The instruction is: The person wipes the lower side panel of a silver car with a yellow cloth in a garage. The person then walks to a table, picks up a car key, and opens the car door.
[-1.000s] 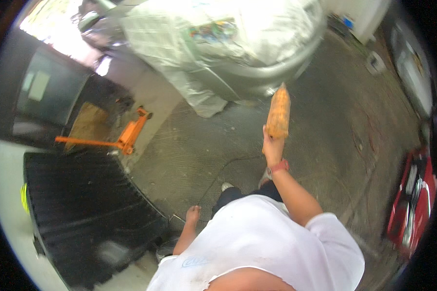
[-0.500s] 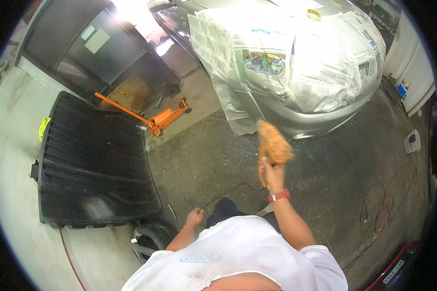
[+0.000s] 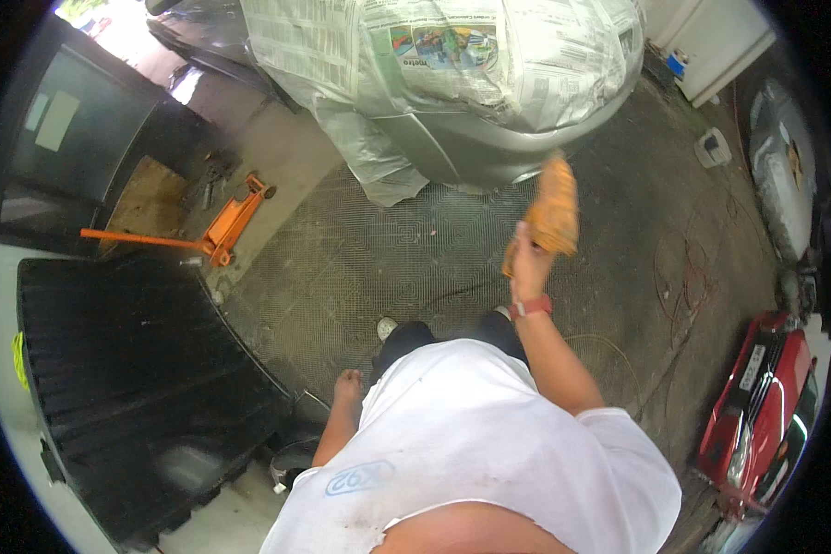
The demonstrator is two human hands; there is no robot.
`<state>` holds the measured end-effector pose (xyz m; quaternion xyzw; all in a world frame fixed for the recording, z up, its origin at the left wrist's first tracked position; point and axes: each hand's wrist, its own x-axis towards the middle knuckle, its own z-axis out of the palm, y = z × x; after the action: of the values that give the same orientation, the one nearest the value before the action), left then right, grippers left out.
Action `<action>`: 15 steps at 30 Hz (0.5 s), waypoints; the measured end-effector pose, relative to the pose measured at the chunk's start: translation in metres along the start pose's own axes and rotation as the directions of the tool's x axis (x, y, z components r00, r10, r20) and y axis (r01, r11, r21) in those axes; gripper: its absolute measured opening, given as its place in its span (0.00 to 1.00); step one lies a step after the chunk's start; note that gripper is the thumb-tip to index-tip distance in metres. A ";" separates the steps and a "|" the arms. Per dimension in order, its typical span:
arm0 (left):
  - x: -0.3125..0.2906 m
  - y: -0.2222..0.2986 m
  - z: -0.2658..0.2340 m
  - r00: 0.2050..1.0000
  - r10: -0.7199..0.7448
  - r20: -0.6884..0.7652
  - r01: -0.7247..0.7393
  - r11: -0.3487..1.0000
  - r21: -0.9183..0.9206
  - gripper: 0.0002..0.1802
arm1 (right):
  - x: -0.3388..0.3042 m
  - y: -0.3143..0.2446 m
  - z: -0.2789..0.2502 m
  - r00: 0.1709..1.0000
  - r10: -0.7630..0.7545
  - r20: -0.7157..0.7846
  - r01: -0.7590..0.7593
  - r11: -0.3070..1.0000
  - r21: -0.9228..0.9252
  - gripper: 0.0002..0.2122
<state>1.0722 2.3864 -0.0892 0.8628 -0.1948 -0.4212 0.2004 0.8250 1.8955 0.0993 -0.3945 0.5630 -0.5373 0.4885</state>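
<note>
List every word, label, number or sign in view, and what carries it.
White shirt: blue lettering in an oval; I won't transcribe it.
Newspaper sheets over the silver car: larger print, not transcribed; the rest too small.
Number plate on the red car: characters, not transcribed.
Orange object in the right hand: blurred, nothing readable.

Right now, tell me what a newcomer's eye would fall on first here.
Probably the silver car at the top, partly covered in newspaper. Next, the blurred orange object in the right hand, right of centre. Then the orange floor jack at left, above the black ribbed panel in the view.
</note>
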 end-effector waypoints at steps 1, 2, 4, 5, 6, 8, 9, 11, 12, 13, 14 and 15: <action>0.016 -0.018 -0.018 1.000 0.012 0.006 -0.012 1.000 -0.001 0.17 | -0.016 -0.003 0.031 0.997 -0.039 0.070 0.042 0.998 -0.038 0.19; 0.034 -0.025 -0.036 0.999 -0.013 0.029 0.013 1.000 -0.009 0.16 | -0.031 -0.007 0.060 0.983 -0.086 0.161 0.098 0.993 -0.071 0.20; 0.059 -0.022 -0.057 0.991 -0.118 0.067 0.127 0.981 -0.147 0.15 | -0.051 -0.005 0.111 0.928 -0.159 0.337 0.222 0.962 -0.157 0.22; 0.059 -0.011 -0.070 0.975 -0.198 0.103 0.219 0.939 -0.265 0.15 | -0.055 0.004 0.128 0.893 -0.175 0.415 0.284 0.934 -0.217 0.22; 0.059 -0.007 -0.083 0.949 -0.288 0.132 0.317 0.871 -0.376 0.15 | -0.066 0.007 0.148 0.878 -0.154 0.453 0.253 0.953 -0.167 0.22; 0.066 -0.047 -0.107 0.946 -0.281 0.161 0.323 0.860 -0.395 0.15 | -0.086 0.005 0.174 0.826 -0.014 0.563 0.088 0.991 -0.104 0.20; 0.074 -0.064 -0.118 0.946 -0.269 0.180 0.320 0.858 -0.401 0.16 | -0.090 0.004 0.179 0.784 0.095 0.614 -0.028 0.993 -0.118 0.19; 0.078 -0.081 -0.134 0.928 -0.302 0.216 0.366 0.847 -0.386 0.17 | -0.101 0.003 0.177 0.728 0.270 0.630 -0.199 0.963 -0.183 0.16; 0.076 -0.086 -0.140 0.917 -0.327 0.229 0.394 0.834 -0.386 0.18 | -0.110 -0.001 0.169 0.719 0.340 0.606 -0.255 0.940 -0.225 0.15; 0.076 -0.090 -0.145 0.911 -0.337 0.236 0.404 0.844 -0.354 0.18 | -0.115 -0.003 0.159 0.705 0.408 0.580 -0.311 0.913 -0.265 0.14; 0.077 -0.085 -0.147 0.907 -0.338 0.250 0.407 0.856 -0.320 0.18 | -0.111 0.006 0.140 0.776 0.376 0.506 -0.283 0.925 -0.254 0.13; 0.078 -0.082 -0.150 0.903 -0.342 0.260 0.411 0.866 -0.285 0.19 | -0.104 0.024 0.118 0.836 0.341 0.430 -0.256 0.935 -0.244 0.12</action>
<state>1.2514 2.4432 -0.0969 0.7908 0.0328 -0.5637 0.2361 0.9641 1.9729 0.0955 -0.4603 0.5292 -0.2917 0.6504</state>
